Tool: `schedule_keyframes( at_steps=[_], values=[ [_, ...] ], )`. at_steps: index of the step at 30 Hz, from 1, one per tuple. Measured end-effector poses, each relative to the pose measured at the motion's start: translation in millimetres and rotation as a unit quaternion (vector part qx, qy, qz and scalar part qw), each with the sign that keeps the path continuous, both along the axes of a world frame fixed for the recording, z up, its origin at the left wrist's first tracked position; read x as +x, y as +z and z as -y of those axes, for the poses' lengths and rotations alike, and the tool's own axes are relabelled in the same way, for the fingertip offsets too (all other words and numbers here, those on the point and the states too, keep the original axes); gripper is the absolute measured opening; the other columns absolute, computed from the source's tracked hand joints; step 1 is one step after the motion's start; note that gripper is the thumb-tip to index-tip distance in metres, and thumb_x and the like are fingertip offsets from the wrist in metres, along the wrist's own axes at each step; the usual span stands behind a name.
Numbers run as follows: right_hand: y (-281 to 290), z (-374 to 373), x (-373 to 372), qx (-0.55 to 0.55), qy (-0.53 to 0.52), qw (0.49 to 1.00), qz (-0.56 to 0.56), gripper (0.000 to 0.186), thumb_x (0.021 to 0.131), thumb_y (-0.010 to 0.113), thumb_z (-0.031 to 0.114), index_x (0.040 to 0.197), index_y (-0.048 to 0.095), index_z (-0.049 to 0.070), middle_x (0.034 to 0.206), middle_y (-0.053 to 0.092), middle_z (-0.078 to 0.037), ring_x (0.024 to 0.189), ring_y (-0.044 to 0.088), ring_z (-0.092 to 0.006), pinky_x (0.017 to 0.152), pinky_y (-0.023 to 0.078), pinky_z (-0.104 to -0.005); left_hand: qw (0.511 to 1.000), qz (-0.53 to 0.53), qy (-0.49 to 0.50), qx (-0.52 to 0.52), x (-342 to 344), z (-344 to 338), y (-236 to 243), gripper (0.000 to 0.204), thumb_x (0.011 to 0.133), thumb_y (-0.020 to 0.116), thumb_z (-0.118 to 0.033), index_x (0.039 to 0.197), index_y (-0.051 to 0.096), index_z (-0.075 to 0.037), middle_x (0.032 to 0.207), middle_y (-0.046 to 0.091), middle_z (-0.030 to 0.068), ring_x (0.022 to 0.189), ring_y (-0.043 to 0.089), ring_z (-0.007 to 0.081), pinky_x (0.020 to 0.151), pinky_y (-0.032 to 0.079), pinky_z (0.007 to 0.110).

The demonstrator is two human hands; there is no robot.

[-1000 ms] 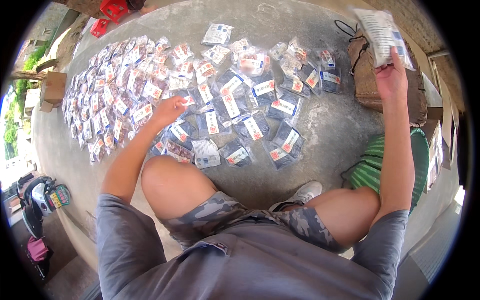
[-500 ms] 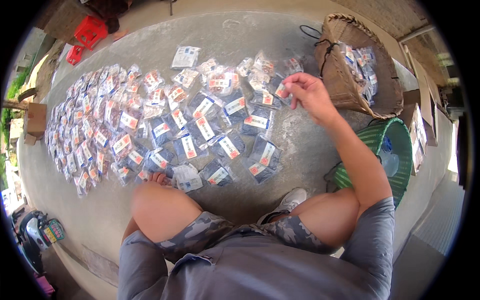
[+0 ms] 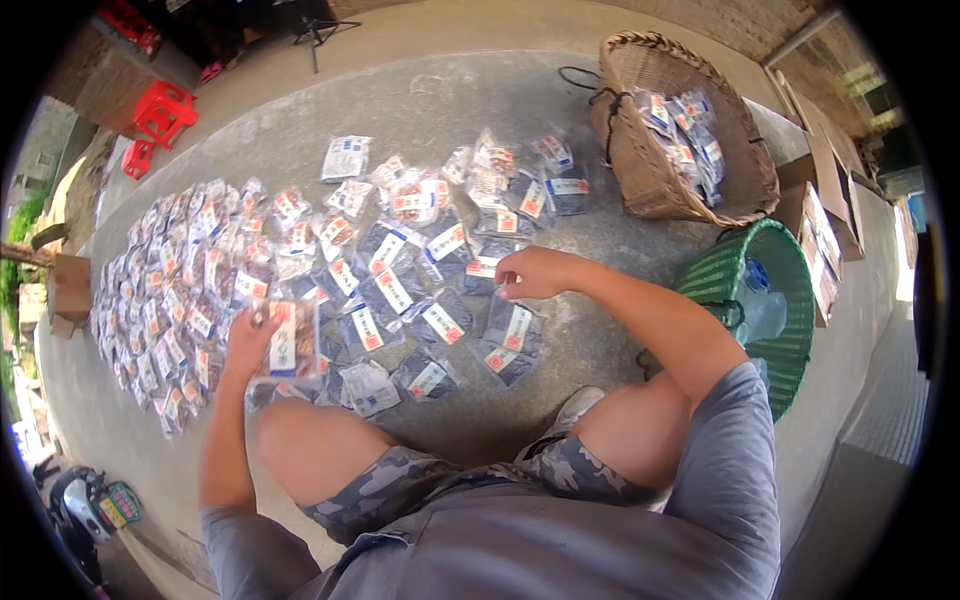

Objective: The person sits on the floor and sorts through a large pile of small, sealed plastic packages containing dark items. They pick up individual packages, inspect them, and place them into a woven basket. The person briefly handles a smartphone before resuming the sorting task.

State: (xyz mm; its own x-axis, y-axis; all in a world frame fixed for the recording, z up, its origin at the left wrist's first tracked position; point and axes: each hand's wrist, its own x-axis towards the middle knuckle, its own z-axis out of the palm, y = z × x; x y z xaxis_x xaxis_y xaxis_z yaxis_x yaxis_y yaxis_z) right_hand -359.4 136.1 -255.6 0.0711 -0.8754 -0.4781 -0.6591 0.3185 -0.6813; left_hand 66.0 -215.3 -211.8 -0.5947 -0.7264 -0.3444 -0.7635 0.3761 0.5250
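Note:
My left hand is closed on the edge of a clear plastic packet, which has brownish contents and a white label with a red mark. It is held up just beyond my left knee, above other packets. My right hand hovers at the right part of the spread, its fingers curled in a pinch; what they hold, if anything, I cannot make out. Under and around it lie flat dark packets with white labels. Farther left, many reddish-brown packets overlap in a dense pile on the concrete floor.
A tilted wicker basket with packets inside stands at the far right. Nearer is a green woven basket holding clear plastic bottles. Cardboard boxes stand beyond it. Red stools, a tripod and a motorbike are around the edges.
My left hand has risen from beside my left knee with a packet in it. My right hand has drawn back toward me from near the wicker basket, where a dark packet now shows.

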Motion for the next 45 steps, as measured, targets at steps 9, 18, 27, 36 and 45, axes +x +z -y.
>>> schedule_keyframes(
  at_steps=[9,18,27,36,45],
  values=[
    [89,39,45,-0.098,-0.292,0.804,0.508,0.052,0.090,0.077,0.030,0.130,0.058,0.003,0.113,0.071,-0.005,0.099,0.069,-0.0181,0.084,0.057,-0.0340,0.949,-0.287,-0.112,0.063,-225,-121,103,0.045,0.107,0.050,-0.038,0.121,0.060,0.003,0.099,0.071,0.0140,0.095,0.067,0.0205,0.084,0.051,0.035],
    [112,24,32,-0.212,-0.378,0.717,0.545,0.042,0.093,0.073,0.014,0.130,0.055,0.005,0.118,0.069,-0.007,0.103,0.068,-0.0162,0.086,0.058,-0.0341,0.878,-0.283,-0.072,0.378,-228,-157,112,0.055,0.090,0.071,-0.007,0.138,0.046,0.000,0.109,0.069,0.0093,0.080,0.068,0.0161,0.068,0.051,0.027],
    [114,3,-17,-0.131,-0.250,0.857,0.431,0.049,0.081,0.086,0.024,0.119,0.063,0.005,0.099,0.072,-0.001,0.079,0.066,-0.0084,0.059,0.048,-0.0229,0.921,-0.119,-0.218,0.299,-224,-120,102,0.041,0.087,0.076,-0.011,0.123,0.062,0.000,0.099,0.069,0.0044,0.076,0.064,0.0096,0.063,0.053,0.027],
    [87,15,17,-0.222,-0.193,0.918,0.266,0.073,0.092,0.074,0.043,0.145,0.043,0.003,0.114,0.067,-0.008,0.095,0.065,-0.0143,0.077,0.057,-0.0294,0.907,-0.218,-0.237,0.272,-220,-135,75,0.045,0.093,0.074,-0.026,0.125,0.060,0.003,0.112,0.068,0.0066,0.101,0.061,0.0130,0.090,0.049,0.029],
    [110,6,-15,-0.017,-0.271,0.909,0.317,0.052,0.092,0.073,0.031,0.132,0.058,0.002,0.115,0.070,-0.012,0.104,0.066,-0.0193,0.089,0.053,-0.0336,0.947,-0.094,-0.186,0.245,-203,-62,75,0.038,0.101,0.062,-0.038,0.125,0.065,-0.008,0.102,0.070,0.0023,0.092,0.063,0.0134,0.083,0.050,0.029]
  ],
)
